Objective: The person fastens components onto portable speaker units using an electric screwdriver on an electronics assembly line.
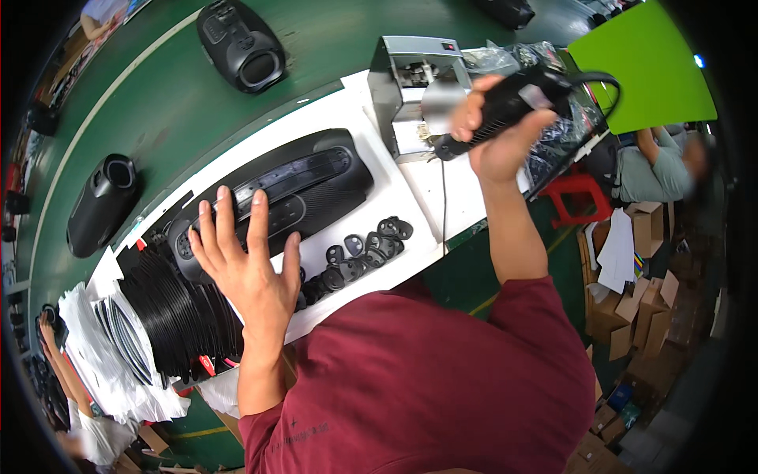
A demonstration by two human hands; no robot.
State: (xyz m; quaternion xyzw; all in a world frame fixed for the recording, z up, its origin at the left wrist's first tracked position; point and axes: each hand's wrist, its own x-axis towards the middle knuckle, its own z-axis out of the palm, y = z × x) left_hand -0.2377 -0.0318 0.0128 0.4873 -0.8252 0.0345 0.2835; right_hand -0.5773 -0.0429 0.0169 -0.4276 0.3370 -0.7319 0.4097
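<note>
A long black speaker housing [328,197] lies on the white tray [403,193], with a glossy strip along its upper face. My left hand [249,257] rests on its left end, fingers spread apart. Several small black rounded plastic parts [367,257] sit in a loose pile just below the housing. Raised at the right, my right hand [497,130] is closed around a black electric screwdriver [513,103], slightly blurred, its tip toward the lower left. A black cord [604,79] loops from the back of the tool. Behind the tool stands a grey metal screw feeder [391,91], partly covered.
More black speakers [241,47] stand on the green conveyor belt [166,110] beyond the tray. Coils of black strip [178,316] and white wrapping [118,347] crowd the left. A green panel [643,67], a red stool [580,197] and cardboard boxes [632,312] are at the right; other people sit nearby.
</note>
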